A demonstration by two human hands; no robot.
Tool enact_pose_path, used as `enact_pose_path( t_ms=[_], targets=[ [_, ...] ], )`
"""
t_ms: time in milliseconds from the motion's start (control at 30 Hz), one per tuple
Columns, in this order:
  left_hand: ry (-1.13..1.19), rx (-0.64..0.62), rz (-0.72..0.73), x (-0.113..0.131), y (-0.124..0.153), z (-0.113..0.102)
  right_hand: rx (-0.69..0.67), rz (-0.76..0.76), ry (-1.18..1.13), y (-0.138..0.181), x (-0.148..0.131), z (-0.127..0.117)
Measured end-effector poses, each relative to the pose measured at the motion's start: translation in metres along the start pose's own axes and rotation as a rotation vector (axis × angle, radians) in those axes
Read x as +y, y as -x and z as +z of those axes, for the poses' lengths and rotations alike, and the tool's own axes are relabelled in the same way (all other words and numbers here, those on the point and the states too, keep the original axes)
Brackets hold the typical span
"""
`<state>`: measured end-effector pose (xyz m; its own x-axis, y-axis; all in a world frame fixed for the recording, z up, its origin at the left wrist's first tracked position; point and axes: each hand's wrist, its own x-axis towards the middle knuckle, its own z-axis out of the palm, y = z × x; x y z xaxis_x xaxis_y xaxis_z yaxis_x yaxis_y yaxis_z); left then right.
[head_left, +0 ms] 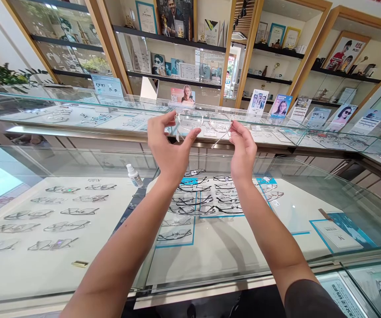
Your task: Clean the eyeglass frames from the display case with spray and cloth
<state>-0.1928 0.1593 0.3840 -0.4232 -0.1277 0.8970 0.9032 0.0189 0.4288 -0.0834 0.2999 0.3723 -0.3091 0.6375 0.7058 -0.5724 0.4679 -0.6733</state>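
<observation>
A pair of clear thin-framed glasses [205, 123] is held up in front of me above a glass display counter [309, 207]. My left hand [170, 148] pinches the left lens rim between thumb and fingers. My right hand [242, 150] grips the right side near the hinge, its fingers closed. One temple arm hangs down and to the left from the right side. Both forearms reach up from the lower edge of the view.
Under the counter glass lie several rows of glasses [206, 198] on white trays. A small white bottle [134, 175] stands on the counter. A second glass counter [77, 115] runs behind, with leaflet stands [280, 106] and wall shelves [170, 39] of pictures. A plant [1, 73] sits far left.
</observation>
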Motion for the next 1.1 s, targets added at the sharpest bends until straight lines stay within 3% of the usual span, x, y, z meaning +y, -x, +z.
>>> enact_pose_path(
  t_ms=[267, 633, 1100],
  targets=[
    [-0.008, 0.003, 0.059, 0.001, 0.0, -0.001, 0.013, 0.041, -0.046, -0.002, 0.009, 0.001],
    [0.16, -0.163, -0.055, -0.022, -0.01, -0.002, 0.014, -0.227, 0.067, 0.008, -0.012, 0.003],
    [0.109, -0.183, -0.145, -0.024, -0.009, -0.003, -0.008, -0.286, 0.11, 0.012, -0.019, 0.005]
  ],
)
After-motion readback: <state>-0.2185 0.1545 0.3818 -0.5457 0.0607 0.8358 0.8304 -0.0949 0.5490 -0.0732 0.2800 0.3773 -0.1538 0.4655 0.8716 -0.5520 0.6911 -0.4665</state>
